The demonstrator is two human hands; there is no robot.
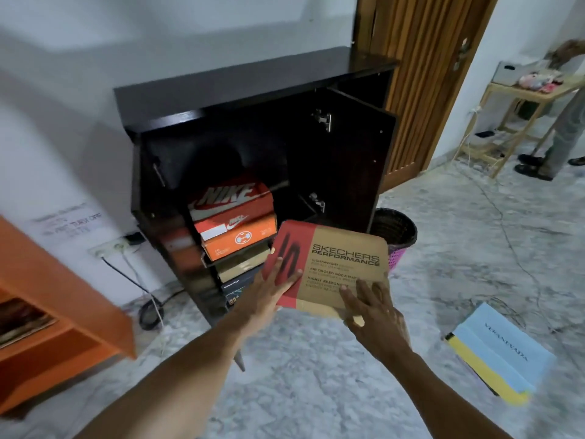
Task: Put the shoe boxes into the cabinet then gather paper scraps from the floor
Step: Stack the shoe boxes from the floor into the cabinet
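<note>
Your two hands hold a flat cardboard shoe box, brown with a red end and the print "SKECHERS PERFORMANCE" (pixel 345 258), in the air just in front of the dark brown wooden cabinet (pixel 253 87). The box is not inside yet; its red end is near the open compartment.

Your left hand (pixel 278 282) lies flat on the red end, with the fingers straight and together. Your right hand (pixel 373 315) lies on the near brown corner, with the fingers spread and almost straight. Neither hand is clenched. Your thumbs perhaps support the box from below, but I cannot see this clearly.

The cabinet door (pixel 342 153) stands open to the right. Inside, a red Nike shoe box (pixel 231 198) lies on an orange Nike shoe box (pixel 237 236). Under the shelf that bears them are a tan box (pixel 240 267) and a dark box (pixel 237 288).

A black woven wastebasket with a pink lower part (pixel 395 229) stands just beside the cabinet, behind the Skechers box. On the grey marble floor (pixel 316 375) to your right lies a light blue flat box (pixel 503 346) on top of a yellow one (pixel 484 372). An orange shelf unit (pixel 63 280) is at your left. Far right, another person (pixel 563 137) stands at a pale wooden rack (pixel 512 103), near a brown slatted door (pixel 421 74).
</note>
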